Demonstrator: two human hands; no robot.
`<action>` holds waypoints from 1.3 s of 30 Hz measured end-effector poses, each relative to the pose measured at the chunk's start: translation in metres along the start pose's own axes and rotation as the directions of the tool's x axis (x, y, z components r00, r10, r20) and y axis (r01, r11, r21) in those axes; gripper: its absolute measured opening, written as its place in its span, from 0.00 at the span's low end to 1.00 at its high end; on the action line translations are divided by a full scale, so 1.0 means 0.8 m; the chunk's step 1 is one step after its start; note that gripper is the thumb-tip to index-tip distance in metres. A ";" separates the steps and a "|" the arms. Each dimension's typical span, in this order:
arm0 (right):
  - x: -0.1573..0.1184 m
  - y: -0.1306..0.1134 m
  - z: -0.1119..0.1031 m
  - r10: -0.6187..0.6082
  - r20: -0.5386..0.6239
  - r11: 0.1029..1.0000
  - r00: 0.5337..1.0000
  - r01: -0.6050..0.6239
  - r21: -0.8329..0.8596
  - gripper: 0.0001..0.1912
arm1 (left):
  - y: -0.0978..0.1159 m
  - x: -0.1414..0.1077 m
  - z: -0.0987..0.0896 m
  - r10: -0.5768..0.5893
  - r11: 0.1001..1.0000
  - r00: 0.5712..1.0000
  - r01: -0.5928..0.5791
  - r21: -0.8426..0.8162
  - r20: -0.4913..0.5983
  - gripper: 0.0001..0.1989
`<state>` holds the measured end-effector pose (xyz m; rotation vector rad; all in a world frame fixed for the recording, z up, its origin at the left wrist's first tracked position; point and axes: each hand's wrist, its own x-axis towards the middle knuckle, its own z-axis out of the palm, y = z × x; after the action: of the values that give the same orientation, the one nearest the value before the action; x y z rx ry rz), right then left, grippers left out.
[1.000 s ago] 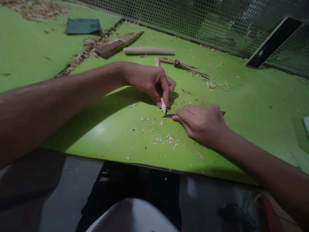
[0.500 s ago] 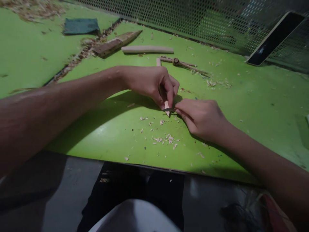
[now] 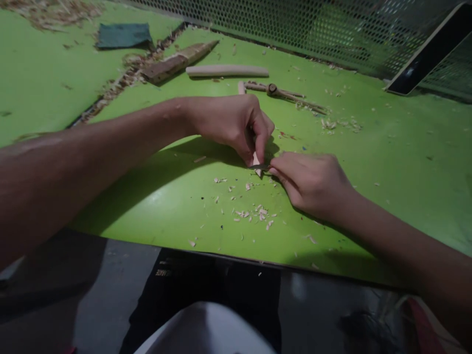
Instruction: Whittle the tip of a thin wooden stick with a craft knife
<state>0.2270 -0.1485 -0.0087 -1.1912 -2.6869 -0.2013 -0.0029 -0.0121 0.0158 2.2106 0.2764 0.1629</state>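
Note:
My left hand (image 3: 241, 123) is closed around a pale wooden stick (image 3: 257, 159), its pointed tip angled down close to the green tabletop. The stick's other end shows behind the knuckles. Between thumb and fingers, my right hand (image 3: 309, 179) pinches a thin dark blade (image 3: 260, 167), which lies across the stick near the tip. The fingers hide any handle. Small wood shavings (image 3: 261, 213) are scattered on the table below the two hands.
Beyond my hands lie a smooth pale stick (image 3: 226, 71), a pointed rough wood piece (image 3: 179, 62), a forked twig (image 3: 273, 90) and a dark green cloth-like piece (image 3: 124, 35). A phone-like slab (image 3: 429, 49) leans on the perforated metal screen (image 3: 295, 34) at the back.
Both hands keep nearly the same pose, blade still across the stick's tip. The view has shifted slightly, so the background objects sit a little differently.

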 end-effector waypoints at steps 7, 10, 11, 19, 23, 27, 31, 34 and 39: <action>0.002 -0.005 -0.003 0.019 0.040 0.999 0.999 -0.018 -0.029 0.18 | -0.004 0.001 0.000 0.009 0.999 1.000 -0.008 -0.037 0.018 0.05; 0.001 -0.008 -0.006 0.007 0.071 0.995 0.997 0.000 -0.097 0.17 | -0.007 0.002 -0.001 0.020 0.999 0.999 -0.019 -0.045 0.032 0.05; 0.000 -0.009 -0.006 0.006 0.076 0.992 0.997 0.003 -0.125 0.17 | -0.007 0.002 -0.001 0.028 0.998 0.999 -0.026 -0.051 0.042 0.05; -0.001 -0.012 -0.007 -0.008 0.105 0.984 0.994 0.026 -0.175 0.17 | -0.013 0.002 -0.001 0.048 0.997 0.998 -0.045 -0.063 0.043 0.06; -0.003 -0.017 -0.008 0.020 0.100 0.976 0.995 0.003 -0.218 0.16 | -0.016 0.002 0.001 0.049 0.996 0.998 -0.046 -0.080 0.032 0.11; -0.004 -0.021 -0.009 0.018 0.105 0.960 0.994 0.012 -0.280 0.15 | -0.017 0.002 0.002 0.025 0.997 0.999 -0.023 -0.073 0.025 0.15; -0.003 -0.018 -0.008 0.008 0.123 0.966 0.992 0.024 -0.257 0.15 | -0.017 0.003 0.002 0.022 0.997 0.999 -0.020 -0.075 0.026 0.13; -0.003 -0.017 -0.009 -0.001 0.131 0.967 0.991 0.034 -0.252 0.15 | -0.018 0.004 0.002 0.023 0.997 0.999 -0.021 -0.074 0.035 0.11; -0.008 -0.023 -0.012 -0.004 0.123 0.966 0.992 0.036 -0.255 0.15 | -0.020 0.002 0.001 0.047 0.995 0.998 -0.044 -0.090 0.030 0.07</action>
<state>0.2187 -0.1675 -0.0014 -1.2843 -2.8469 -0.5105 -0.0032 -0.0031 0.0026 2.1297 0.1970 0.1611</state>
